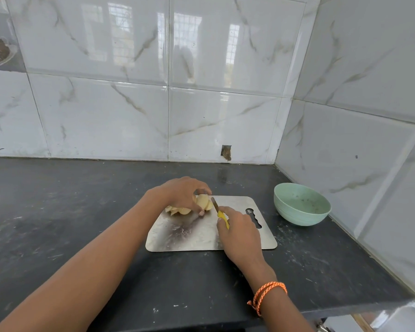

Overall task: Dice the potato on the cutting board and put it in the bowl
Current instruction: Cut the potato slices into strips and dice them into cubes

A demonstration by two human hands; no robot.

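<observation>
On the steel cutting board (197, 238), far-left corner, my left hand (181, 195) curls over the potato (203, 202), fingers & thumb gripping it; cut slices (175, 210) lie just beside, under my wrist. My right hand (240, 232) grips the yellow-handled knife (219, 213), blade tip right against the potato's right side. Green bowl (302, 204) sits on the dark desk (58, 212), right of the board, near the wall.

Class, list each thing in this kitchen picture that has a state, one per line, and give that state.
potato: partly sliced, slices fanned on the board
cutting board: flat on the counter, mostly bare
bowl: upright, no potato inside
knife: blade beside the potato
left hand: holds the potato
right hand: grips the knife handle
</observation>
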